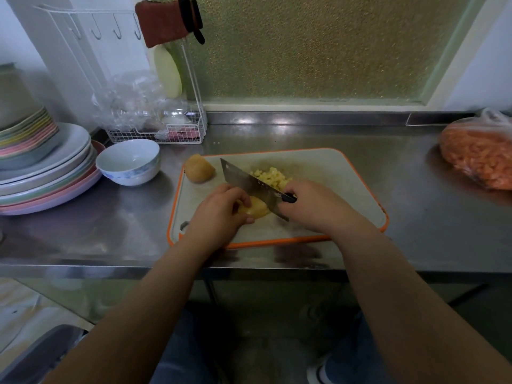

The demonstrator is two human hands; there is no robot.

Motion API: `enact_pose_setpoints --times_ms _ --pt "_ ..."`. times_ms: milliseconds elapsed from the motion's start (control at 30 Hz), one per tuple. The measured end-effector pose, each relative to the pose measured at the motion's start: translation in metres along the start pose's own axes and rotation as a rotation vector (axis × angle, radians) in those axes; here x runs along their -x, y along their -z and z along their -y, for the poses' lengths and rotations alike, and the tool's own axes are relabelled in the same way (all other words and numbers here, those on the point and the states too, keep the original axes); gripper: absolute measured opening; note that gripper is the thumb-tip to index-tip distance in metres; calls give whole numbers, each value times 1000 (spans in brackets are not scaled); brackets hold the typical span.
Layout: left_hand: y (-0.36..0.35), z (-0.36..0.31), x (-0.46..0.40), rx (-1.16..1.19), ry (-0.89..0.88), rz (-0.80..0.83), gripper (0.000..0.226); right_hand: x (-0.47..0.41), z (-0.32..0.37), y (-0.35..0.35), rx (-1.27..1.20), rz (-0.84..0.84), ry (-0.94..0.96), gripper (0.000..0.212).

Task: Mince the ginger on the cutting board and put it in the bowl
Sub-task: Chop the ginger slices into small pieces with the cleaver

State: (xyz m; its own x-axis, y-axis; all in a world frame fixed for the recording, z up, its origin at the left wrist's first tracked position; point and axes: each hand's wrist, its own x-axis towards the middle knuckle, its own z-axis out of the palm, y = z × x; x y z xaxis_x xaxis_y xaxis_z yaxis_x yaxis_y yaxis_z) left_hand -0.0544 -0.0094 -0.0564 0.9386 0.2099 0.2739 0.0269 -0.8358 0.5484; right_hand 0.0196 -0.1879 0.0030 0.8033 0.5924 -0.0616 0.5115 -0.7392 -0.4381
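Stainless-steel counter (360,151) under a frosted green window, with a grey plastic cutting board with an orange rim (332,173) laid flat on it. Right hand (313,206) clenched round the black handle of a broad steel cleaver (246,182); blade runs away from the grip toward the far left, edge down on the board. Left hand (219,214), fingers curled, pins a pale yellow peeled ginger chunk (256,210) against the near face of the blade, just left of the knife grip. Heap of small yellow diced ginger pieces (273,176) lies on the board just beyond the right hand, on the blade's far side. Second rounded tan ginger piece (199,169) sits at the board's far left corner, apart from both hands. White ceramic bowl with blue pattern (128,162) stands off the board on the counter, well left of the left hand, beside a stack of pastel plates (41,173). Clear bag of orange shredded food (479,159) lies well right of the grip.
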Motion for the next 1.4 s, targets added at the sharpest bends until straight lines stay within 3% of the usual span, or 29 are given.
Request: enact_pose_setpoints --times_ms 133,367,700,1067,1400 --pt "0 -1 -3 4 36 49 32 1 1 -5 48 4 -12 21" --pt "-11 -5 0 -15 17 -36 29 0 2 -6 34 22 -7 18" --pt "-16 -10 -2 58 90 -113 10 0 1 -5 -12 0 -19 23" --pt "-21 -7 -3 -10 7 -116 23 0 2 -7 12 10 -12 19" --pt "-21 -8 -10 -80 -136 -136 8 2 3 -4 16 7 -33 19"
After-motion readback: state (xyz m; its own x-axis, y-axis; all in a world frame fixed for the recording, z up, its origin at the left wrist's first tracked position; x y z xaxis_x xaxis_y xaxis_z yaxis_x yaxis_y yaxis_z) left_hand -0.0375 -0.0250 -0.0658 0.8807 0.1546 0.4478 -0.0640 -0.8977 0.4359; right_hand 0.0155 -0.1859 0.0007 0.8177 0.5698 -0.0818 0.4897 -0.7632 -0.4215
